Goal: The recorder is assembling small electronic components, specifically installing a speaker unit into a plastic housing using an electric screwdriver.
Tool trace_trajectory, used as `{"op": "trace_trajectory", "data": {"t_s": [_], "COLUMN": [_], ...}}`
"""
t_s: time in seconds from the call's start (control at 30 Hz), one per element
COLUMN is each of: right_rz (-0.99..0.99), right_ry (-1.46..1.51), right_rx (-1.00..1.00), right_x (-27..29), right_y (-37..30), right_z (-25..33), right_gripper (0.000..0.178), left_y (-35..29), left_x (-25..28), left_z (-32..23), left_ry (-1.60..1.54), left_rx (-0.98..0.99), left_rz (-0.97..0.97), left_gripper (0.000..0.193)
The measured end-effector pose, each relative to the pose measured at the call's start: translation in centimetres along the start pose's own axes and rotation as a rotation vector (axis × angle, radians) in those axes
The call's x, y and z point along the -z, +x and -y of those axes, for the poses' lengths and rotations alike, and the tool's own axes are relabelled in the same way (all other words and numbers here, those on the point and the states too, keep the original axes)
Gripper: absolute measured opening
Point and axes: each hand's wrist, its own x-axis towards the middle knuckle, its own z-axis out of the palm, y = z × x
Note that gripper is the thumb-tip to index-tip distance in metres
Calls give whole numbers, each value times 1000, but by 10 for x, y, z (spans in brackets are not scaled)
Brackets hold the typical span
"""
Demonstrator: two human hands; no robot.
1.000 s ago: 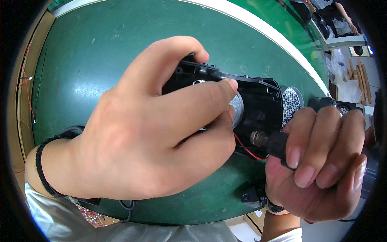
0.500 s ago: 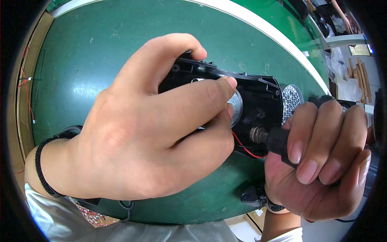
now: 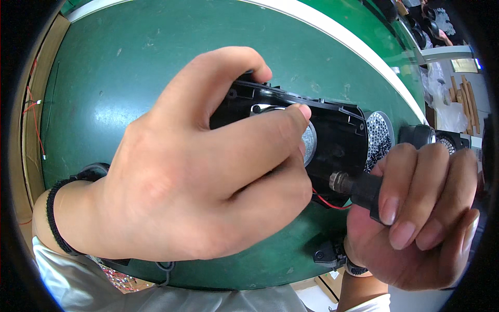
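My left hand (image 3: 208,166) is closed around a black plastic housing (image 3: 338,125). Its thumb hooks over the far edge, and its fingers reach across the open inside. Partly covered by those fingers, a round silver metal part (image 3: 310,143) sits in the housing. A red wire (image 3: 330,205) runs along its near side. My right hand (image 3: 416,208) is wrapped around a black electric screwdriver (image 3: 368,191). Its ribbed metal collar points left, over the near right part of the housing. The tip of the tool cannot be made out.
Just beyond the housing's right end stands a round dish (image 3: 379,132) with small dark pieces. Black parts (image 3: 416,136) lie farther right. The green table (image 3: 130,67) has a white far rim. A cardboard edge (image 3: 31,119) with red wires borders the left. A black clip-like part (image 3: 327,255) sits by my right wrist.
Both hands have shifted slightly right and toward me, taking the housing and the electric screwdriver with them. The grips are unchanged.
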Motion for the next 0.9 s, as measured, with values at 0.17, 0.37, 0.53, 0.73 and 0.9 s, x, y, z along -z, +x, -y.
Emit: {"op": "trace_trajectory", "data": {"t_s": [0.17, 0.37, 0.53, 0.73, 0.9], "right_rz": [-169, -106, -139, -7, 88], "right_ry": [133, 240, 385, 309, 287], "right_rx": [140, 377, 414, 371, 329], "right_x": [-2, 18, -2, -15, -7], "right_y": [-2, 7, -5, -3, -4], "right_z": [5, 36, 31, 28, 32], "right_gripper": [29, 34, 29, 24, 20], "left_y": [-2, 7, 5, -4, -6], "left_x": [0, 24, 23, 12, 11], "left_z": [2, -7, -13, -15, -13], "left_ry": [-13, -16, -169, -304, -302], "left_rx": [11, 153, 171, 154, 125], "left_rz": [10, 141, 108, -72, -60], "left_gripper": [30, 41, 36, 17, 16]}}
